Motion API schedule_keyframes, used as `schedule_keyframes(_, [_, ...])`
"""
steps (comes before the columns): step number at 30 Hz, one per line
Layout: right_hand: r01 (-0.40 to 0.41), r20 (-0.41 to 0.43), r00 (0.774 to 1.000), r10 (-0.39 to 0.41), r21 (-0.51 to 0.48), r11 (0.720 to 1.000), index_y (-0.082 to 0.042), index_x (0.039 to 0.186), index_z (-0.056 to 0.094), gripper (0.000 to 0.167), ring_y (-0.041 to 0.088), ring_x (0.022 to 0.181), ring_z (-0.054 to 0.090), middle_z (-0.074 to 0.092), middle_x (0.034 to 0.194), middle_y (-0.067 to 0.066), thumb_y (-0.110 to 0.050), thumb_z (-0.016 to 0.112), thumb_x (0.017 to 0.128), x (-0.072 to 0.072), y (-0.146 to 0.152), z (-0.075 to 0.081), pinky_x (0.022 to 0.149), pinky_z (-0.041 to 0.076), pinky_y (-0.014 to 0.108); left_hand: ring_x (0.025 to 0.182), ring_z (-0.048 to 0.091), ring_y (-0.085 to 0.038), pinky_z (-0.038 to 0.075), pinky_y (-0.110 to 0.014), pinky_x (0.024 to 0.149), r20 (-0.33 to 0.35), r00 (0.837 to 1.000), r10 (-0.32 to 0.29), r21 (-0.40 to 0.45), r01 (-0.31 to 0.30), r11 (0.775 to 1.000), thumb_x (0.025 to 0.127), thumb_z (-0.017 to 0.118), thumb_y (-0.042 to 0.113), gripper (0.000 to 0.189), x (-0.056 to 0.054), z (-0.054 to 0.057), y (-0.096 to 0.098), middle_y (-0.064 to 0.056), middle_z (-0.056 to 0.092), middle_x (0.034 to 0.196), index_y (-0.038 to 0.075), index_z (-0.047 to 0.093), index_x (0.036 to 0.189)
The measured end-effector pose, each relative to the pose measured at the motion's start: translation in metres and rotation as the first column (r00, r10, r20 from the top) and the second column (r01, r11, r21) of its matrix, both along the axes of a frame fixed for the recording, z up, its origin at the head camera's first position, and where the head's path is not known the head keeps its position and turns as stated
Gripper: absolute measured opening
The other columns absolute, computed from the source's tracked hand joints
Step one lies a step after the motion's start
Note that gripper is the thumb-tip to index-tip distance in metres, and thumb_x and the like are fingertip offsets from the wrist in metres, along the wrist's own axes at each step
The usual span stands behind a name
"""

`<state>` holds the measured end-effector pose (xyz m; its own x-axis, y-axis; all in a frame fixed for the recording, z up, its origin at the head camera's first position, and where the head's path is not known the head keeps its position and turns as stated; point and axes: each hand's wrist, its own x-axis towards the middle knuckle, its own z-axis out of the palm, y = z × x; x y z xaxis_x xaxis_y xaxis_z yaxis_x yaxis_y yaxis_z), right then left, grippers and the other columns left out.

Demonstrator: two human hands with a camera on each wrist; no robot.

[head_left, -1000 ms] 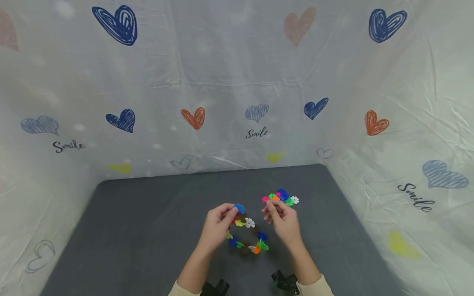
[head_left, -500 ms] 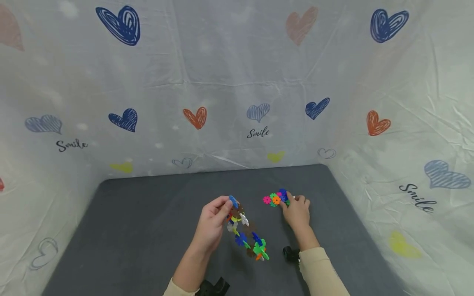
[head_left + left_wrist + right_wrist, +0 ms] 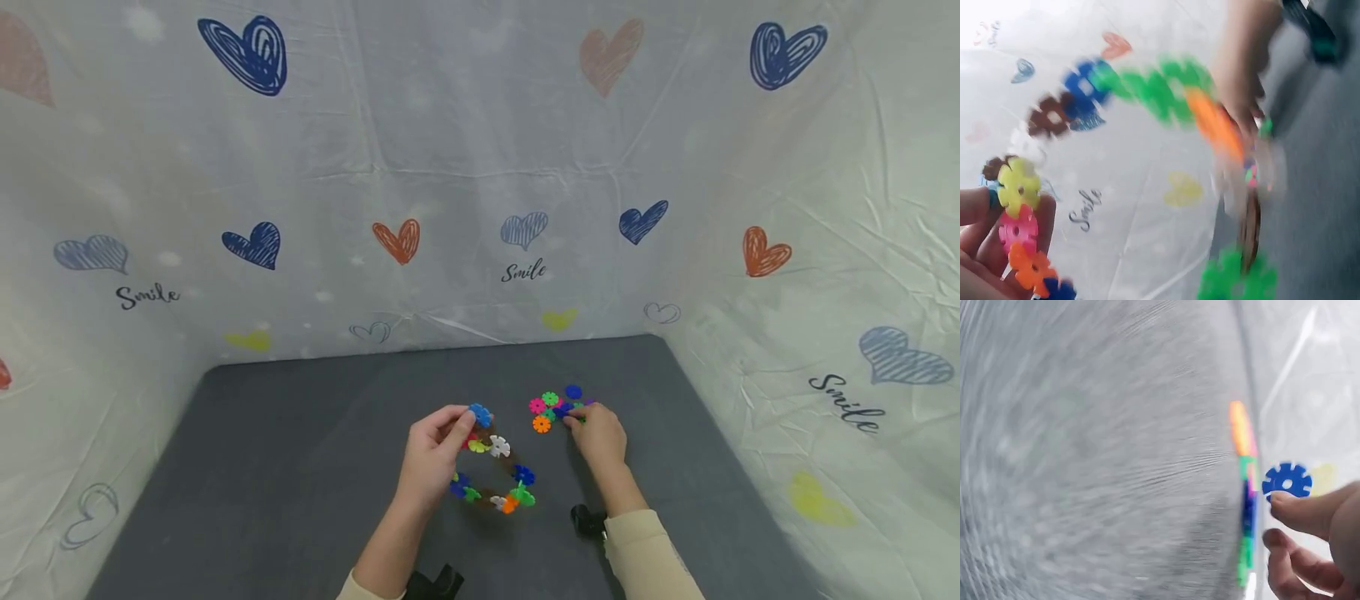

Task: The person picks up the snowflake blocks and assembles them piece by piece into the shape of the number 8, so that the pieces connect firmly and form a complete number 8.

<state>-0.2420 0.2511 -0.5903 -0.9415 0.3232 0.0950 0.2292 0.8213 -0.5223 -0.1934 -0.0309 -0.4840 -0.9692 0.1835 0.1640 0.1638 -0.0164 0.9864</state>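
Observation:
My left hand pinches a light blue snowflake disc at the top of a looped chain of interlocked snowflake discs. The loop hangs over the table in several colours. In the left wrist view a yellow disc and a pink one sit by the fingers, and the far side of the loop is blurred. My right hand is at the loose pile to the right. Its thumb and fingers pinch a dark blue disc, seen upright in the right wrist view.
Loose discs lie on the dark grey table around the right fingertips, among them an orange disc and a green disc. White cloth printed with hearts walls the back and sides. Black wrist mounts show below the arms.
My right hand has moved from near the chain to the pile and now pinches a blue disc there. The pile has spread out. The left hand keeps its hold while the loop swings.

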Motion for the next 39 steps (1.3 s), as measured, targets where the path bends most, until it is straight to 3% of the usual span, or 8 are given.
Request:
schedule_keyframes(4, [-0.084,-0.105,0.993,0.062,-0.221,0.972,-0.004,0.102,0.074,0.018,0.022,0.075,0.068,0.073,0.098,0.015,-0.021,0.071,0.095,0.012,-0.005,0.010,0.067,0.056,0.039,0.076,0.062,-0.013,0.052,-0.025,0.064,-0.063,0.995,0.081,-0.179,-0.092,0.980,0.100,0.065,0.028,0.017,0.001,-0.004,-0.003,-0.002,0.073,0.090,0.015,0.076,0.103])
schedule_keyframes(8, [-0.268,-0.244,0.955,0.171,-0.453,0.850,-0.006,0.093,0.067,0.017,0.018,0.061,0.061,0.066,0.076,0.013,-0.020,0.063,0.101,0.030,-0.023,0.026,0.055,0.048,0.028,0.075,0.062,-0.010,0.047,-0.038,0.090,-0.107,0.991,0.083,-0.373,-0.118,0.920,0.100,0.065,0.029,0.014,0.000,-0.006,-0.003,0.008,0.071,0.081,0.020,0.076,0.101])
schedule_keyframes(12, [-0.472,-0.427,0.863,0.271,-0.490,0.733,-0.009,0.091,0.069,0.011,0.022,0.053,0.058,0.063,0.065,0.007,-0.014,0.065,0.100,0.048,-0.050,0.038,0.047,0.046,0.026,0.070,0.062,-0.008,0.019,-0.061,0.111,-0.185,0.977,0.110,-0.561,-0.197,0.804,0.100,0.064,0.025,0.014,-0.001,-0.009,0.000,0.013,0.064,0.066,0.019,0.075,0.095])
schedule_keyframes(14, [-0.545,-0.505,0.809,0.301,-0.451,0.707,-0.008,0.093,0.071,0.005,0.019,0.052,0.059,0.066,0.065,0.006,-0.007,0.068,0.096,0.055,-0.063,0.042,0.046,0.049,0.028,0.068,0.061,-0.009,0.015,-0.067,0.112,-0.210,0.970,0.123,-0.616,-0.229,0.754,0.100,0.063,0.023,0.014,-0.002,-0.011,0.002,0.013,0.061,0.062,0.019,0.074,0.092])
schedule_keyframes(16, [-0.582,-0.563,0.768,0.307,-0.412,0.701,-0.005,0.094,0.072,0.006,0.015,0.051,0.060,0.068,0.067,0.007,0.000,0.069,0.092,0.059,-0.074,0.046,0.045,0.051,0.030,0.071,0.061,-0.010,0.012,-0.069,0.111,-0.217,0.968,0.126,-0.639,-0.238,0.731,0.100,0.064,0.022,0.015,-0.002,-0.013,0.004,0.013,0.061,0.065,0.019,0.073,0.089])
schedule_keyframes(26, [-0.659,-0.671,0.663,0.330,-0.316,0.682,0.009,0.093,0.069,0.013,0.029,0.060,0.068,0.070,0.077,0.016,0.019,0.068,0.084,0.073,-0.092,0.077,0.058,0.059,0.031,0.067,0.057,-0.008,0.010,-0.067,0.110,-0.120,0.990,0.073,-0.593,-0.131,0.795,0.100,0.063,0.020,0.021,-0.002,-0.017,0.013,0.013,0.055,0.058,0.020,0.071,0.080])
schedule_keyframes(34, [-0.745,-0.713,0.504,0.488,-0.072,0.663,-0.001,0.094,0.074,0.023,0.018,0.067,0.068,0.072,0.081,0.013,0.017,0.073,0.080,0.058,-0.072,0.060,0.067,0.056,0.019,0.060,0.055,-0.002,0.015,-0.066,0.111,-0.164,0.986,0.002,-0.609,-0.103,0.786,0.098,0.067,0.019,0.018,-0.001,-0.017,0.009,0.014,0.057,0.057,0.017,0.076,0.083])
schedule_keyframes(39, [-0.749,-0.696,0.412,0.589,0.109,0.653,-0.005,0.093,0.077,0.028,0.015,0.076,0.071,0.076,0.087,0.004,0.013,0.081,0.072,0.052,-0.064,0.063,0.075,0.057,0.021,0.059,0.054,0.000,0.023,-0.064,0.109,-0.189,0.981,-0.048,-0.610,-0.079,0.789,0.097,0.068,0.018,0.018,-0.003,-0.018,0.008,0.012,0.059,0.057,0.015,0.078,0.082])
